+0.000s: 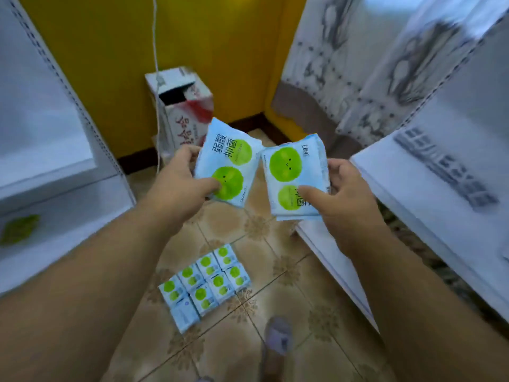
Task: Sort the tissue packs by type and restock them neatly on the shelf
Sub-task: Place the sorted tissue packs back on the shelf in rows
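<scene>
- The left hand (pixel 176 186) holds one blue tissue pack (pixel 227 164) with green circles, thumb on its front.
- The right hand (pixel 341 199) holds another pack (pixel 296 175), thumb on its front.
- Both are up in the air, nearly touching.
- More packs (pixel 205 282) lie in rows on the tiled floor (pixel 289 271) below, between two white shelves (pixel 429 194).

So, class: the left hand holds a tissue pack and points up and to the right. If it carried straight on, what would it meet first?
Probably the pack in the right hand: the left hand holds its pack angled toward that second pack, their edges nearly touching. Depth is unclear, so it might pass behind.
</scene>
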Available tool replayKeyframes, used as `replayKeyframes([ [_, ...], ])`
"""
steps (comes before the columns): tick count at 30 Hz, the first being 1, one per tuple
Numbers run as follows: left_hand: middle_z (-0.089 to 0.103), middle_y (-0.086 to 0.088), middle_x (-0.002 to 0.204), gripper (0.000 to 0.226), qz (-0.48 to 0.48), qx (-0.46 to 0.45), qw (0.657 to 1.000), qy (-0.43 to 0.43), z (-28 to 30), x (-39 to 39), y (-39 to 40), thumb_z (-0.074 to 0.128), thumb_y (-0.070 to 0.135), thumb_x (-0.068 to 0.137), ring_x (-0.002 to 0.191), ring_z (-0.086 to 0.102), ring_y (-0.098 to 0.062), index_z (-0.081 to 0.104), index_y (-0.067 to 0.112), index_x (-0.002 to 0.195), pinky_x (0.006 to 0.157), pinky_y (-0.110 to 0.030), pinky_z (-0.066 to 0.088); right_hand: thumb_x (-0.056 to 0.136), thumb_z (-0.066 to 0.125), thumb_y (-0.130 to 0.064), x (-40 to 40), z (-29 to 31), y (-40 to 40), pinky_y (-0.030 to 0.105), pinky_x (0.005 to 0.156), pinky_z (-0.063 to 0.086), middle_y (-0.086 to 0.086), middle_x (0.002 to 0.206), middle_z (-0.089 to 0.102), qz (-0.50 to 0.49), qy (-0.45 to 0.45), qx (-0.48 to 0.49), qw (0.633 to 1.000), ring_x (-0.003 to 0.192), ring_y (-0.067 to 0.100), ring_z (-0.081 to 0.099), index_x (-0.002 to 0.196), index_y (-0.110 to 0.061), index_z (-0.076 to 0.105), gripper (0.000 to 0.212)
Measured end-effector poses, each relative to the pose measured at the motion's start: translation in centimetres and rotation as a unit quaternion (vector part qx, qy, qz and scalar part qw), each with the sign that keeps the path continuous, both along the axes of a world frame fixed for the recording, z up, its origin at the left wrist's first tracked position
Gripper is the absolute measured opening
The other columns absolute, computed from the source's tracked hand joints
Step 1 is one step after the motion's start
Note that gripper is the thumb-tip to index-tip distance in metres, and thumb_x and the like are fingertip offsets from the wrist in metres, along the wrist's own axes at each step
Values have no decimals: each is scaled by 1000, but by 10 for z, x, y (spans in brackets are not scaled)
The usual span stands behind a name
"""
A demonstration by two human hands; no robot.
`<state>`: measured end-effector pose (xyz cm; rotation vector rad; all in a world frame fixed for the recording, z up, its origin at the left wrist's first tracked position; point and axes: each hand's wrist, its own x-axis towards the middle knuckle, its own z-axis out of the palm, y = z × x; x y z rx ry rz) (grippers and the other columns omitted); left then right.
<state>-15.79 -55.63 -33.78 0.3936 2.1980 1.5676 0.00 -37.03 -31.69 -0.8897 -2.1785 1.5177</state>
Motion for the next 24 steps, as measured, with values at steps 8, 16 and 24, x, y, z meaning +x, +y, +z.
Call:
replayKeyframes([
  [8, 61, 5, 102, 39, -252, -82, 920, 288, 198, 75, 91, 70, 21, 79, 86, 60, -21, 45, 32, 108, 66, -32, 46, 76, 73, -9, 139, 190, 48, 25, 75, 50, -19, 97, 66, -91, -44, 228, 969, 85, 1, 63, 93, -46, 58, 43],
  [16, 60, 6, 101, 48, -381, -56, 812, 439, 340, 174, 225, 65, 19, 79, 72, 59, -11, 40, 34, 118, 57, -27, 49, 76, 75, -14, 264, 301, 131, 33, 86, 52, -4, 110, 66, -187, -21, 341, 921, 96, 17, 64, 111, -39, 63, 44],
  [24, 59, 5, 105, 50, -405, -33, 773, 486, 383, 217, 362, 67, 14, 78, 81, 56, -9, 40, 37, 113, 66, -26, 46, 80, 70, -12, 309, 341, 241, 25, 76, 51, -8, 102, 65, -231, -56, 383, 893, 89, 12, 61, 107, -35, 62, 36],
])
